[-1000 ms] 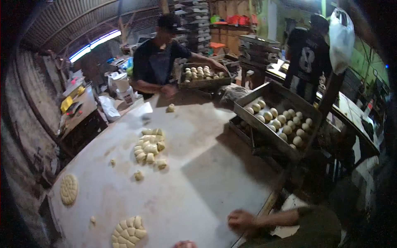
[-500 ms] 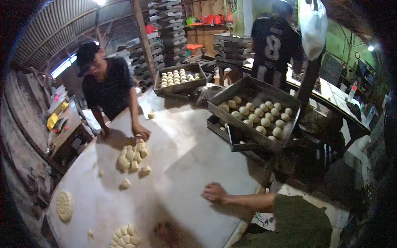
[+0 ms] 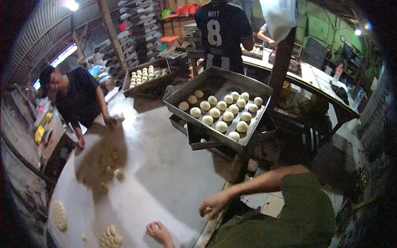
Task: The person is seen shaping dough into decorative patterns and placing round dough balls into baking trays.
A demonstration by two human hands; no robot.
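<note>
Plainly, white print (image 3: pixel 214 33) on dark shirt (image 3: pixel 236 29), right hand (image 3: pixel 215 204) by table (image 3: pixel 169 169)

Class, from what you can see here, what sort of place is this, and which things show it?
Probably a small bakery workshop: pale dough balls sit in a metal tray, a segmented dough round lies on the worktable, and what look like stacked trays stand behind.

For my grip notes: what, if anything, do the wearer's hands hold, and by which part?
Cannot be told: the right hand and left hand are curled, their palms hidden.
</note>
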